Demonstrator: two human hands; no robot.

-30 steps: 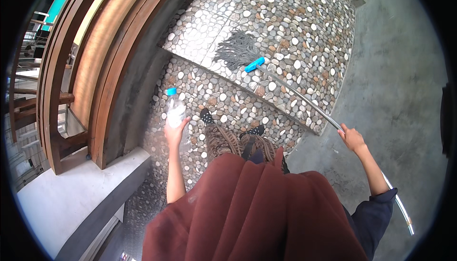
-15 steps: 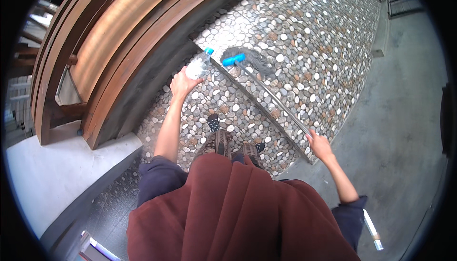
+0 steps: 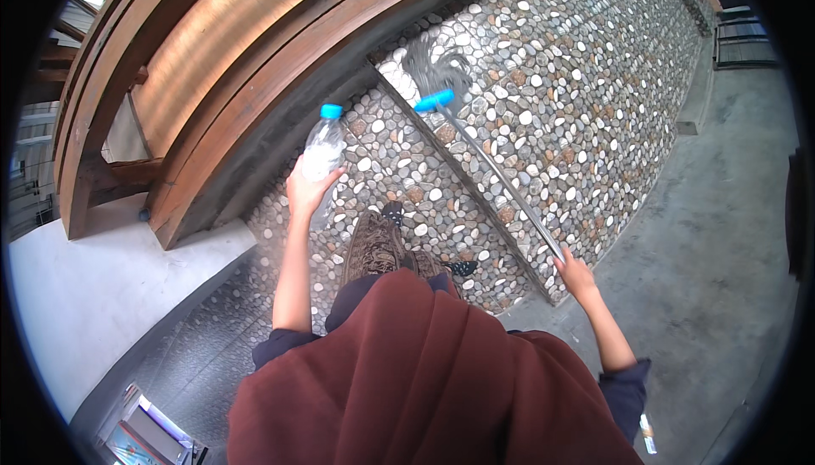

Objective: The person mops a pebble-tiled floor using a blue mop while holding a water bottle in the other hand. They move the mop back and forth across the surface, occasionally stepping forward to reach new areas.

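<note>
Mop (image 3: 435, 101) looks light and stiff-poled, best held mid-pole, where right hand (image 3: 576, 274) is clasped; left hand (image 3: 306, 190) wraps squeezable-looking bottle (image 3: 324, 144) low.

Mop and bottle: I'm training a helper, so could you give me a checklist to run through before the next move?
1. Right hand closed on the mop handle: ok.
2. Left hand around the bottle: ok.
3. Blue cap on the bottle: ok.
4. Blue cap screwed tight: cannot tell.
5. Mop strands apart from the feet: ok.
6. Pebbled floor dry: cannot tell.
</note>
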